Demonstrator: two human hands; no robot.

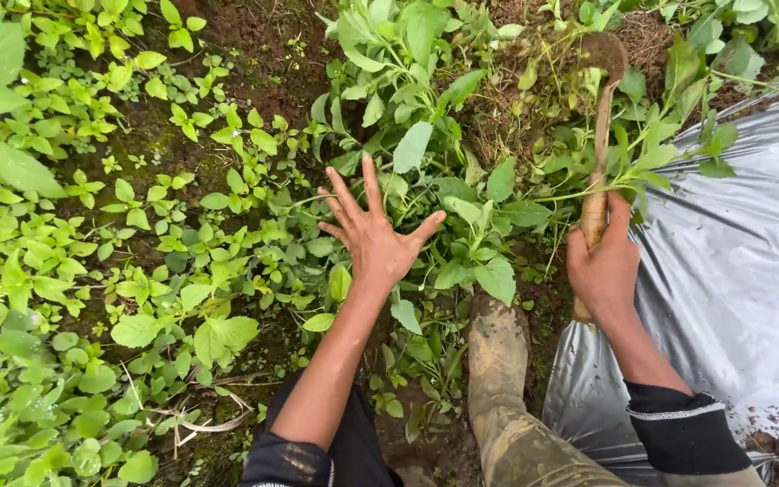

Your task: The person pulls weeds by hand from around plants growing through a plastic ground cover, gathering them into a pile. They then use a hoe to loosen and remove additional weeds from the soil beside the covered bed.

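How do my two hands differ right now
The left hand is open, fingers spread above the leafy weeds, gripping nothing. The right hand is closed around a wooden tool handle, beside the silver plastic sheet. Both are bare, with dark sleeves pushed up.

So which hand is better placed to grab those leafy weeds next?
Probably the left hand: it is open, fingers spread, right over the tall green leafy weeds. The right hand is busy, shut around the long wooden handle of the muddy hoe.

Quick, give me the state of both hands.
Left hand: open, fingers spread over the weeds, holding nothing.
Right hand: closed around the wooden hoe handle.
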